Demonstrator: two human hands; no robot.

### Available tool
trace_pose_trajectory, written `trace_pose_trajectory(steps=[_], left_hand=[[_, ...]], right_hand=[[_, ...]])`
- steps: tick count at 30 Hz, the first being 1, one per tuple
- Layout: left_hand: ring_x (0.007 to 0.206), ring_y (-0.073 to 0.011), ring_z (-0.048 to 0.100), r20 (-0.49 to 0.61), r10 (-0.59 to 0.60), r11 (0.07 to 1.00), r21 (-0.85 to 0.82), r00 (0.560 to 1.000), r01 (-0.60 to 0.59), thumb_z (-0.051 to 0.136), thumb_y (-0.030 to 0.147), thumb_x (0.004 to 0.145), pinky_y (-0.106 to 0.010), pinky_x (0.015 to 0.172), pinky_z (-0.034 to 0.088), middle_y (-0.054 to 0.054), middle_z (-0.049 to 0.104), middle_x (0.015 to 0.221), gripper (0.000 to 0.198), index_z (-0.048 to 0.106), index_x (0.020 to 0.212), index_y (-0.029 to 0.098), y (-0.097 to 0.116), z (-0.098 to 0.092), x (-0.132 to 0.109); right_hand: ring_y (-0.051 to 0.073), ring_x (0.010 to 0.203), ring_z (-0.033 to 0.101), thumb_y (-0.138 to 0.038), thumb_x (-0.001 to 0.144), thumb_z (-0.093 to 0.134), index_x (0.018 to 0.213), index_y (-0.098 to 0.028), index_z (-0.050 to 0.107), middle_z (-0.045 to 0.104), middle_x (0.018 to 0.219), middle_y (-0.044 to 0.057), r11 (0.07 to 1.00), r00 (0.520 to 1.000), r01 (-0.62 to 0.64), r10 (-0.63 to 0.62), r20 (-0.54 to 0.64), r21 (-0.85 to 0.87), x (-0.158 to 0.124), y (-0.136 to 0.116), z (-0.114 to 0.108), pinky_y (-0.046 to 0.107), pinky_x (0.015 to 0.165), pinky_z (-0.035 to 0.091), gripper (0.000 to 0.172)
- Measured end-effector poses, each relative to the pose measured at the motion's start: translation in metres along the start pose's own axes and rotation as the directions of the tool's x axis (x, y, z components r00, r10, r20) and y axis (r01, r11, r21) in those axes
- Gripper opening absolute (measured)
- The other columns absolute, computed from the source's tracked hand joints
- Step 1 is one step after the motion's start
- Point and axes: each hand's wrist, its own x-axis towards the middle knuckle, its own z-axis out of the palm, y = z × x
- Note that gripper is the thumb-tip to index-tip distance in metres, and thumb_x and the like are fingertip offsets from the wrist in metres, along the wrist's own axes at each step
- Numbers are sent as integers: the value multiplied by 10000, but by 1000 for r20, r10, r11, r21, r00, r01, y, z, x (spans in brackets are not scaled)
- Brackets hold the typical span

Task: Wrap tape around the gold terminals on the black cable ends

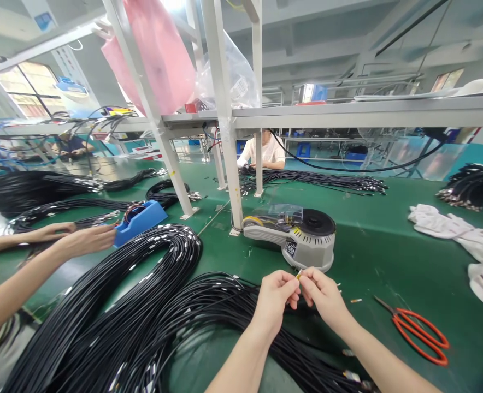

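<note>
My left hand (pixel 273 297) and my right hand (pixel 322 296) meet just in front of the grey tape dispenser (pixel 313 245). Thumbs and forefingers of both pinch a small yellow-and-white piece (pixel 299 275); its exact kind is too small to make out. Beneath my wrists runs a thick bundle of black cables (pixel 221 297) with white labels, partly hidden by my forearms. To the right of my right hand lie scissors (pixel 419 333) with orange-red handles. A small white-and-orange scrap (pixel 356 301) rests between them and my hand.
A co-worker's hands (pixel 88 240) reach in from the left beside a blue tape holder (pixel 139 221). Another large cable bundle (pixel 114 284) curves across the green table (pixel 372 251). White gloves (pixel 454 226) lie at right. Shelf posts (pixel 229 164) rise behind the dispenser; a person (pixel 268 150) sits beyond.
</note>
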Motion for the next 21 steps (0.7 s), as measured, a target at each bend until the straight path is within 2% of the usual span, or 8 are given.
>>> trace_pose_trajectory(steps=[4, 7, 9, 11, 13, 15, 17, 21], left_hand=[[397, -59, 429, 21, 10, 999, -34, 1000, -9, 639, 266, 660, -200, 400, 323, 12, 537, 520, 183, 535, 619, 121, 3, 1, -3], [399, -63, 437, 85, -1, 999, -45, 996, 5, 650, 268, 663, -192, 389, 321, 3, 545, 516, 193, 540, 617, 115, 6, 0, -5], [402, -65, 443, 143, -8, 999, -48, 990, 15, 646, 280, 671, -188, 383, 319, -6, 551, 513, 208, 539, 606, 114, 8, -1, -6], [403, -67, 445, 210, -35, 998, -37, 977, 44, 633, 312, 682, -186, 377, 317, -10, 549, 514, 236, 536, 593, 116, 10, -2, -7], [401, -70, 446, 278, -80, 996, -6, 957, 85, 623, 348, 687, -190, 372, 319, -13, 540, 511, 267, 541, 588, 113, 13, -2, -7], [387, -71, 437, 328, -125, 992, 38, 937, 119, 606, 379, 694, -195, 366, 314, -13, 534, 507, 291, 553, 599, 110, 17, -4, -7], [382, -72, 426, 361, -145, 988, 105, 921, 114, 570, 390, 717, -203, 378, 321, -7, 527, 500, 298, 561, 611, 111, 21, -7, -8], [481, -86, 472, 344, -77, 945, 324, 936, -41, 580, 242, 676, -219, 508, 369, 21, 530, 536, 116, 562, 654, 130, 23, -12, -7]], right_hand=[[77, 390, 343, -381, 859, 458, 697, -189, 470, 411, 443, -80, 997, 999, -5, 2, 37, 81, 1, 2, -1, 220, 418, 276, 252], [76, 407, 371, -372, 855, 479, 708, -191, 469, 445, 474, -71, 986, 996, -20, 5, 89, 164, 1, 1, -5, 215, 427, 293, 234], [87, 456, 432, -356, 843, 508, 830, -196, 508, 497, 562, -52, 976, 993, -22, -4, 118, 219, 2, -1, -7, 218, 452, 342, 160], [100, 515, 489, -336, 823, 543, 982, -213, 517, 535, 673, -30, 966, 989, -15, -23, 144, 259, 2, -4, -10, 228, 485, 389, 202], [108, 534, 521, -315, 819, 550, 975, -211, 541, 546, 693, -22, 964, 982, -6, -45, 183, 266, 1, -8, -12, 237, 506, 411, 187], [113, 518, 527, -308, 835, 526, 831, -193, 559, 545, 628, -24, 971, 975, 10, -63, 214, 238, 0, -11, -12, 241, 507, 409, 120], [110, 484, 498, -310, 852, 491, 738, -189, 534, 531, 564, -30, 986, 979, 36, -68, 195, 165, -2, -15, -12, 238, 485, 390, 172], [98, 448, 403, -300, 844, 481, 660, -187, 508, 464, 504, -47, 994, 995, 96, -94, 43, -47, -3, -15, -12, 232, 460, 334, 218]])
